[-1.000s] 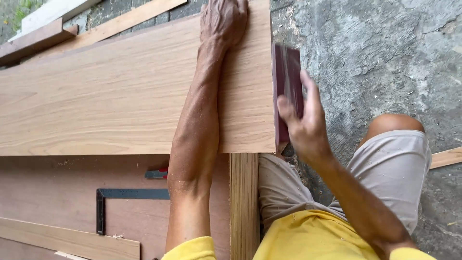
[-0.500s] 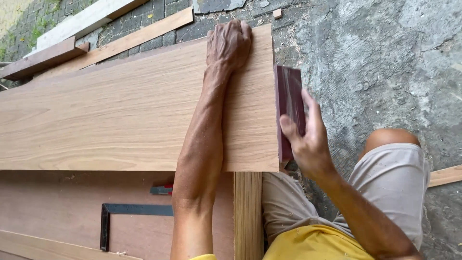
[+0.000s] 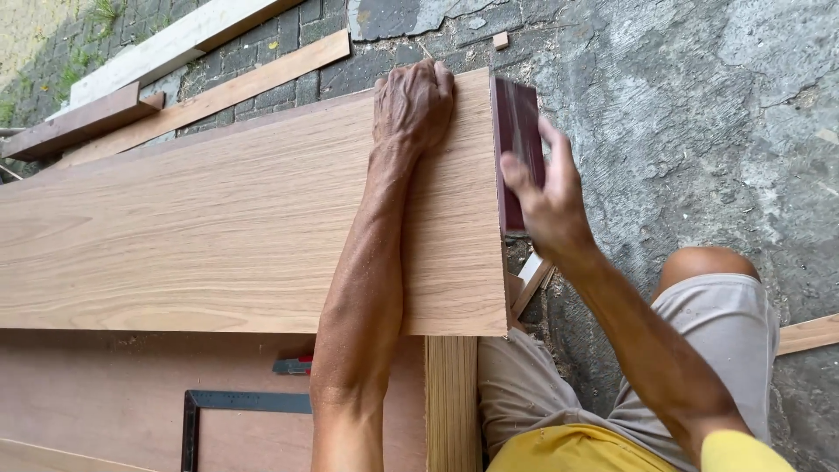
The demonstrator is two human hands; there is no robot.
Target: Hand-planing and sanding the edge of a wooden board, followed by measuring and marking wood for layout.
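Here, right hand [image 3: 549,203] wrapped around a dark red sanding block [image 3: 517,149], long axis in line with the short end edge of the oak-veneer panel [image 3: 218,236], face pressed flat against that edge. Left hand [image 3: 412,107] spread palm-down at the far corner of the panel top, fingers curled over the edge, just beside the block, holding nothing. Below the panel, a black steel square [image 3: 236,404] on reddish board.

Long oak-veneered panel [image 3: 218,236]: left end cut off by the frame edge. Dark red sanding block [image 3: 517,144]: lower part hidden under right hand [image 3: 546,205]. Left hand [image 3: 412,105]: fingertips curl over the panel's far edge, out of sight. Black steel framing square [image 3: 232,411]: partly behind the forearm, its vertical arm runs off the bottom.
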